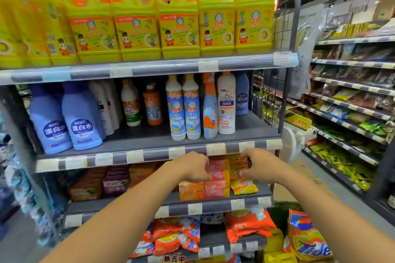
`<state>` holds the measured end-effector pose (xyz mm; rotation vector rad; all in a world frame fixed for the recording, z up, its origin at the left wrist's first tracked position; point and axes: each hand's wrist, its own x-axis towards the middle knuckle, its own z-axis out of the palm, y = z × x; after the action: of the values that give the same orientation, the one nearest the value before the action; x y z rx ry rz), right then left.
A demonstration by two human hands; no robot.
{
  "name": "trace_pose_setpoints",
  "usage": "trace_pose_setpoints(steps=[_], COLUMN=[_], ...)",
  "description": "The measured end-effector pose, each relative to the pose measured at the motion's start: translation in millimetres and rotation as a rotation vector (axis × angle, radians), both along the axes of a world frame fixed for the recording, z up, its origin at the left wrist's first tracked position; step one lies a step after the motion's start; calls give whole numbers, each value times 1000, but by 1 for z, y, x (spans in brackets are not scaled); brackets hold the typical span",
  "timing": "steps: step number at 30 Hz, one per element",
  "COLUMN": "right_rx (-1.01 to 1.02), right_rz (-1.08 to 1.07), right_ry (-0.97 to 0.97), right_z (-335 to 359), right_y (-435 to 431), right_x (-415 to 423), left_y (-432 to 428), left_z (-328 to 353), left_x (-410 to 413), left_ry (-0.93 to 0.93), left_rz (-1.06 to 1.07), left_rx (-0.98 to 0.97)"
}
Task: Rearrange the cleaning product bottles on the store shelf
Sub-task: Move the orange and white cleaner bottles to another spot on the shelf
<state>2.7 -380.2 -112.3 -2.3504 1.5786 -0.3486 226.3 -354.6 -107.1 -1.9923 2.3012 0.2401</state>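
Left hand curled round pink pack, right hand pinching yellow pack — bottles above look untouched, task barely begun.

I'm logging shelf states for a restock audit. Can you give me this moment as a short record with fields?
top shelf: row of yellow plastic detergent jugs with orange pumps
middle shelf: two blue plastic bleach bottles at left, white Mr Muscle bottle at right
third shelf: stacked pink soap packs beside a yellow-orange packet
left hand: grips the pink soap packs
right hand: pinches the yellow-orange packet
bottles: none in either hand
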Motion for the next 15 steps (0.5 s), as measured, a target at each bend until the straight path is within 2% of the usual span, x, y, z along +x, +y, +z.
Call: trace_pose_setpoints(steps=[15], right_rx=[-16], right_rz=[18], right_ry=[17], right_z=[9], right_y=[-66], right_x=[15], left_y=[-52], left_z=[18], left_x=[15], left_ry=[46], left_rz=[38], left_rx=[-78])
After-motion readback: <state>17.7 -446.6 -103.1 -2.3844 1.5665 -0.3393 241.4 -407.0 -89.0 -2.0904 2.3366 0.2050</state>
